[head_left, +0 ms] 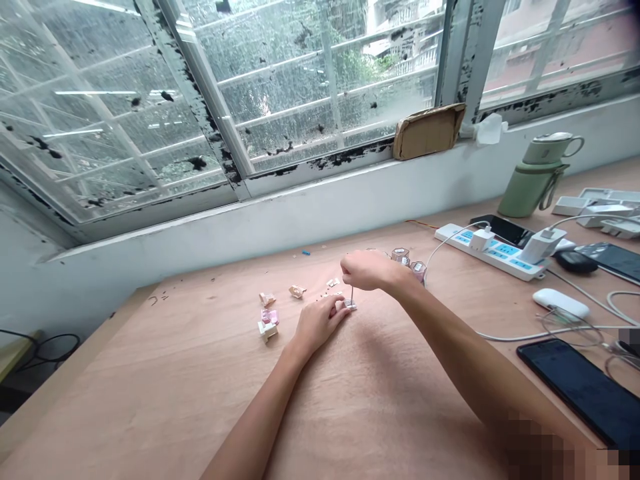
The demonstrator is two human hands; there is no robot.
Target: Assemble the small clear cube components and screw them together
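Near the middle of the table, my left hand [319,322] pinches a small whitish part [351,305] against the wood. Above it, my right hand [369,270] is closed around a thin screwdriver, whose handle the fingers hide. The upright metal shaft of the screwdriver [352,294] comes down onto the small part. Left of my hands lie a pink piece [271,317], a cream piece [268,331] and a beige piece [297,292]. A flat pale piece [333,283] and tiny dark bits, too small to name, lie just beyond my left fingers.
Small clear containers [418,269] stand behind my right wrist. To the right are a power strip [490,252] with chargers and cables, a green bottle [533,180], a white case [561,304] and a phone [583,387]. The window wall [280,213] bounds the table's back.
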